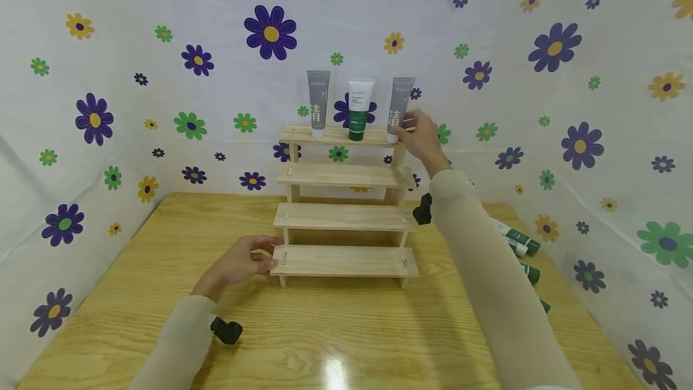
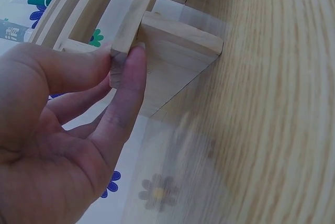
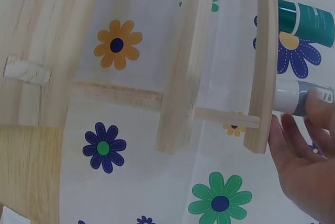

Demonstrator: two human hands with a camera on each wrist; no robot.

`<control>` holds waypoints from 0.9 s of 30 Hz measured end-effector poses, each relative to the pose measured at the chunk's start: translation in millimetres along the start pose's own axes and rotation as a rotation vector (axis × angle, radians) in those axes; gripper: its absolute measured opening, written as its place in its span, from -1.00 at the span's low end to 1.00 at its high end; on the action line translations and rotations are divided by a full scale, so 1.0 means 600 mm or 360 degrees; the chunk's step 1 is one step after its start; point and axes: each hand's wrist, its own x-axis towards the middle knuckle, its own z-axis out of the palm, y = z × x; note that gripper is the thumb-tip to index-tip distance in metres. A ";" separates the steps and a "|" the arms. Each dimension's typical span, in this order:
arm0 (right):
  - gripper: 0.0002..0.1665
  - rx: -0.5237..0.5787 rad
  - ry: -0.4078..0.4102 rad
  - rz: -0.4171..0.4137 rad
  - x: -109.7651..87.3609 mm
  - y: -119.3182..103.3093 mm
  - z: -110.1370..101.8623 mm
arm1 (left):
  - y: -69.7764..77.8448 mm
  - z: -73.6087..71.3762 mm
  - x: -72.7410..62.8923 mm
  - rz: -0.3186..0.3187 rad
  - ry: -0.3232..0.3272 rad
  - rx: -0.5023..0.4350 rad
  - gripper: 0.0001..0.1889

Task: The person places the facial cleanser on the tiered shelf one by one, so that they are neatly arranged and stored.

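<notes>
A light wooden stand with several stepped shelves (image 1: 346, 260) rises from the table. My left hand (image 1: 245, 262) pinches the left end of its lowest shelf between thumb and fingers, as the left wrist view shows closely. Up on the top shelf (image 1: 338, 135), my right hand (image 1: 421, 135) holds a grey tube (image 1: 399, 101) upright by its lower part, its white cap down at the shelf's right end. A white and green tube (image 1: 360, 107) stands in the middle of that shelf, and another grey tube (image 1: 319, 101) stands toward the left.
Several green and white tubes (image 1: 520, 239) lie on the wooden table (image 1: 335, 324) at the right, partly hidden by my right sleeve. Behind and on both sides hangs a white cloth (image 1: 335, 11) printed with flowers. The lower shelves (image 1: 346, 216) carry no tubes.
</notes>
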 end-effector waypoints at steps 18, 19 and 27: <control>-0.52 -0.0088 -0.0085 -0.0023 -0.048 0.019 -0.090 | 0.000 0.004 -0.006 -0.0039 0.0032 0.0009 -0.49; -0.52 -0.0112 -0.0101 -0.0027 -0.051 0.022 -0.094 | 0.000 0.004 -0.006 -0.0038 0.0030 0.0007 -0.49; -0.54 -0.0314 -0.0255 -0.0033 -0.072 0.060 -0.130 | 0.005 0.002 -0.001 -0.0021 0.0006 0.0014 -0.47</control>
